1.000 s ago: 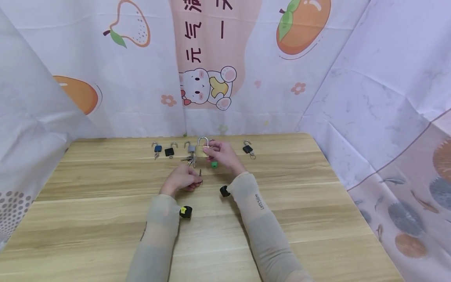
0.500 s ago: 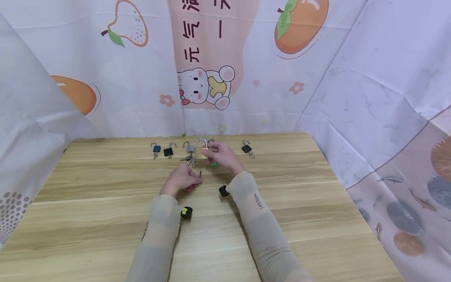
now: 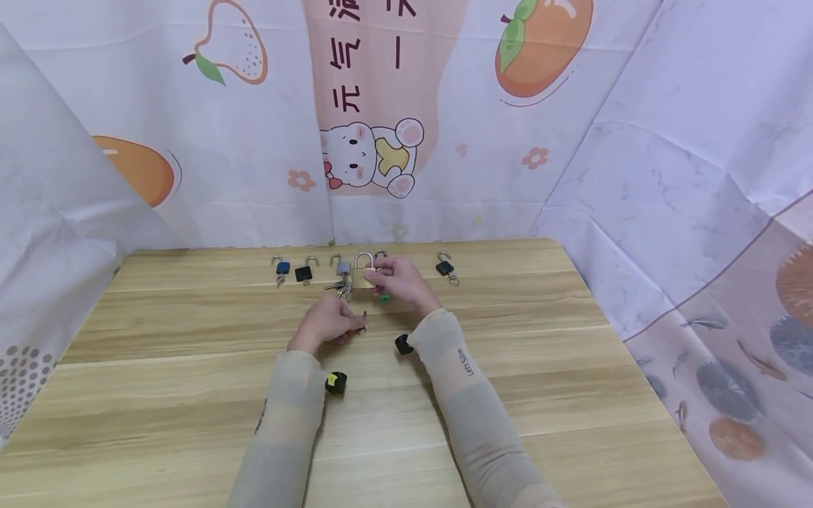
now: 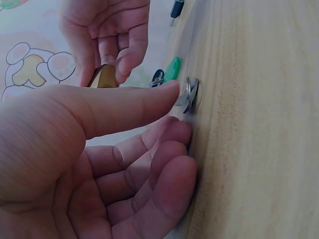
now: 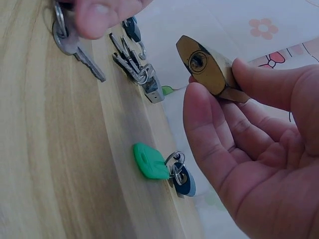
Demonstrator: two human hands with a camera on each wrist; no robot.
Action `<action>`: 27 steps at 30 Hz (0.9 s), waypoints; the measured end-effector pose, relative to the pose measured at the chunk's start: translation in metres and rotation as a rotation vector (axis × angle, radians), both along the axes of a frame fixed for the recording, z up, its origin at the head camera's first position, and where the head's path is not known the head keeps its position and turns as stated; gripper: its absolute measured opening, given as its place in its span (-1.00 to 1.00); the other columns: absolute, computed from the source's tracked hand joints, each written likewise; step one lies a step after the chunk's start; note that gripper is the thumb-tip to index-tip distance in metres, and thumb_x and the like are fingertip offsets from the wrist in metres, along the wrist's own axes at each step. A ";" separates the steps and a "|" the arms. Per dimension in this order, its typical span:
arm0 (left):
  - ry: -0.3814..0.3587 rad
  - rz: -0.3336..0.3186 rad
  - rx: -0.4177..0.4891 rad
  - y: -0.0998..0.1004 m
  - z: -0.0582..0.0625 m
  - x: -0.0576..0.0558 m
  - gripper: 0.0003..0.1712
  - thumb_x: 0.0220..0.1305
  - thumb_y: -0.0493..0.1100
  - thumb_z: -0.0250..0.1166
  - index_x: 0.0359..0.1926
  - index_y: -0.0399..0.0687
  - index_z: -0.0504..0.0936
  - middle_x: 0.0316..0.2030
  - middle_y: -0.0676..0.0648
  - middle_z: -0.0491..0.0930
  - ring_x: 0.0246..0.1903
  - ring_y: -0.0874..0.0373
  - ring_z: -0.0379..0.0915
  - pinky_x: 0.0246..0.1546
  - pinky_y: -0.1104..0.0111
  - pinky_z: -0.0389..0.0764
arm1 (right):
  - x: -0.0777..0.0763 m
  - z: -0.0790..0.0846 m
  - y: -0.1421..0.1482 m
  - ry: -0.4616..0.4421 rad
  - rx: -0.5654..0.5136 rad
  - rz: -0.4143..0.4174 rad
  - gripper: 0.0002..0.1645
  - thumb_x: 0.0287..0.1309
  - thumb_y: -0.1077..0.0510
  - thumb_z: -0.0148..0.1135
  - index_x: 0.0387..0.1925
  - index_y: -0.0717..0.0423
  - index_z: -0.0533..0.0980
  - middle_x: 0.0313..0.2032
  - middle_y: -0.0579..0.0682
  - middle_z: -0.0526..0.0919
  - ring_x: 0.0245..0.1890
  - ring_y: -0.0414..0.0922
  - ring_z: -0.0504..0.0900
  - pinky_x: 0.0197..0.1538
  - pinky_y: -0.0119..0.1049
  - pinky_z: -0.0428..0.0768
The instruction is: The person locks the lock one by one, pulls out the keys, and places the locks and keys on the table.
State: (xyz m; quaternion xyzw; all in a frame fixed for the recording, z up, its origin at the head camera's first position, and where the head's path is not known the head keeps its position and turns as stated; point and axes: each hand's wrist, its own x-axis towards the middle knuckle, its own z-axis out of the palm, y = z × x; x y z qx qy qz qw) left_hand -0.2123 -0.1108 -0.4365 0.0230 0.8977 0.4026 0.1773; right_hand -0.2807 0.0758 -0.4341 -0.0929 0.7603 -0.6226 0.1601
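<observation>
My right hand [image 3: 406,282] holds a brass padlock [image 3: 361,279] up off the table, its shackle pointing upward. In the right wrist view, thumb and fingers grip the padlock's sides, and its keyhole [image 5: 198,61] faces the camera. Lower and to the left, my left hand [image 3: 325,321] pinches a small silver key [image 5: 89,62] near its head, which hangs on a ring [image 5: 59,21]. The key's blade sticks out beyond the fingertips, apart from the padlock. The left wrist view shows the key's head and ring right at the left thumb tip.
Along the table's back edge lie a blue padlock [image 3: 282,268], a black padlock [image 3: 304,274], a grey padlock [image 3: 344,268] with several keys [image 5: 127,62], and another black padlock [image 3: 446,268] at right. A green-headed key [image 5: 151,161] hangs from a dark blue padlock [image 5: 185,183] behind the right hand.
The key in my left hand has tipped from upright to leaning slightly right. My right hand has lowered the brass padlock very slightly.
</observation>
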 end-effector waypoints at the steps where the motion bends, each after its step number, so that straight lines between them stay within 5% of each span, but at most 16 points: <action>1: 0.012 0.013 0.004 -0.001 0.000 -0.001 -0.71 0.32 -0.05 0.41 -0.40 -0.19 0.79 -0.58 -0.06 0.66 -0.60 0.15 0.54 -0.48 0.35 0.55 | 0.000 0.000 0.000 -0.006 0.000 0.000 -0.63 0.38 0.18 0.29 0.13 0.27 0.57 -0.12 0.16 0.75 -0.16 0.30 0.68 -0.14 -0.14 0.74; 5: 0.089 0.075 0.084 -0.002 0.000 -0.004 -0.65 0.35 -0.12 0.37 0.01 -0.31 0.69 -0.23 -0.19 0.74 -0.33 0.05 0.65 -0.27 0.28 0.65 | 0.000 0.000 0.000 -0.026 -0.003 0.004 -0.65 0.38 0.19 0.29 0.12 0.28 0.57 -0.12 0.18 0.75 -0.14 0.32 0.67 -0.14 -0.14 0.74; 9: 0.123 0.082 0.217 -0.001 0.000 -0.007 -0.40 0.39 -0.21 0.31 0.35 -0.38 0.42 0.16 -0.30 0.59 0.06 -0.10 0.59 0.05 0.15 0.63 | -0.002 -0.003 0.000 -0.036 0.006 0.014 -0.68 0.37 0.21 0.29 0.08 0.29 0.58 -0.16 0.16 0.75 -0.25 0.17 0.71 -0.16 -0.15 0.74; 14: 0.104 0.069 0.286 0.001 -0.002 -0.010 -0.37 0.36 -0.29 0.31 0.38 -0.39 0.36 0.23 -0.33 0.51 0.19 -0.15 0.50 0.19 0.11 0.56 | -0.003 -0.007 0.000 -0.059 0.028 0.045 -0.69 0.38 0.24 0.27 0.07 0.34 0.56 -0.19 0.17 0.74 -0.39 -0.05 0.70 -0.15 -0.14 0.74; 21: 0.088 0.067 0.279 0.003 -0.008 -0.012 -0.48 0.38 -0.32 0.28 0.30 -0.42 0.44 0.17 -0.34 0.56 0.13 -0.13 0.54 0.21 0.11 0.53 | -0.001 -0.011 0.001 -0.097 0.085 0.058 -0.62 0.38 0.29 0.25 0.15 0.40 0.53 -0.15 0.21 0.73 -0.37 -0.04 0.72 -0.17 -0.20 0.75; 27: 0.091 0.055 0.243 0.004 -0.008 -0.012 -0.50 0.40 -0.33 0.26 0.30 -0.40 0.46 0.14 -0.30 0.58 0.08 -0.09 0.55 0.19 0.12 0.54 | 0.002 -0.011 -0.003 -0.021 0.207 -0.002 -0.62 0.33 0.25 0.33 0.10 0.39 0.57 -0.23 0.20 0.75 -0.40 -0.05 0.75 -0.27 -0.27 0.75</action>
